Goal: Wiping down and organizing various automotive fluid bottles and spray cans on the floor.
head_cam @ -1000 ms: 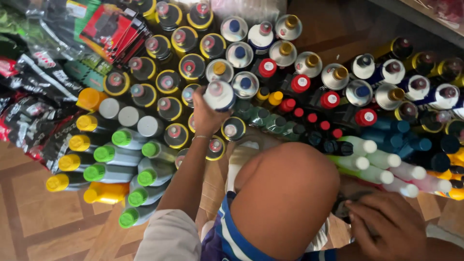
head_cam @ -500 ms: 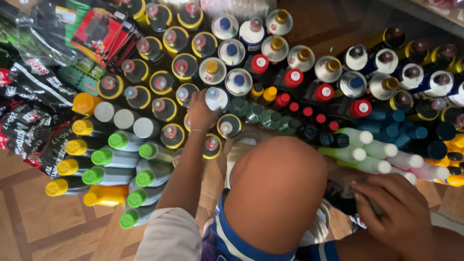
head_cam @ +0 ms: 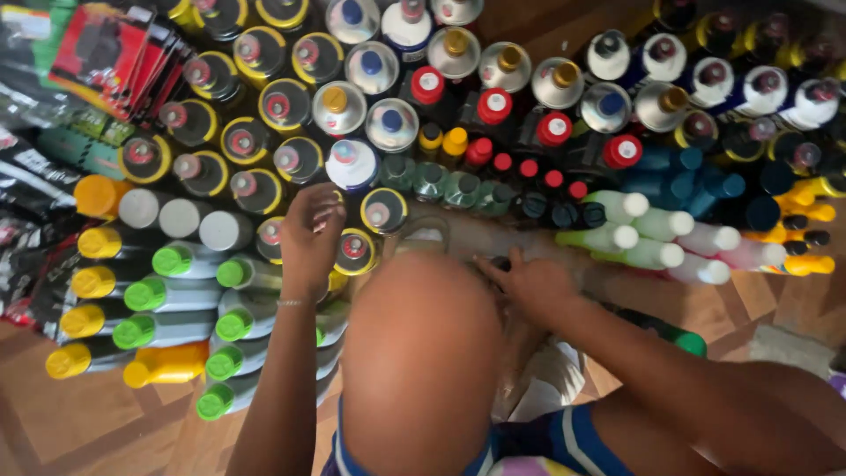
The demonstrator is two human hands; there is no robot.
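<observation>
Head view, looking straight down over your raised knee (head_cam: pixel 419 353); bottles packed in rows on a wooden floor (head_cam: pixel 79 423), standing ones beyond the hands, lying ones to the sides.

Your left hand (head_cam: pixel 308 231) is out past the knee, wrist bent, fingers curled in close together; the fingertips (head_cam: pixel 328 199) lie just short of the white-topped bottle (head_cam: pixel 352 163), which stands upright in the row directly beyond them; whether they pinch anything I cannot tell, the palm side is hidden. A yellow-rimmed bottle (head_cam: pixel 357 249) stands just beside that hand, on its thumb side, touching or near enough. On its outer side lie the green-capped bottles (head_cam: pixel 172 260), caps pointing away from the hand.

Your right hand (head_cam: pixel 529 282) lies low and loose, fingers spread slightly, nothing in it; it rests at the edge of a bare gap in the rows, with small red-capped bottles (head_cam: pixel 529 167) well beyond it.

Flat packets (head_cam: pixel 97 48) sit far out past the left hand, apart from the bottles.

Judgement: the step in hand looks like seating a bottle into the front row, the left hand doing the work, the right only steadying you; the row is tight, so any further move calls for a straight lift of the fingers, no sideways sweep; neighbours stand close enough to topple.
</observation>
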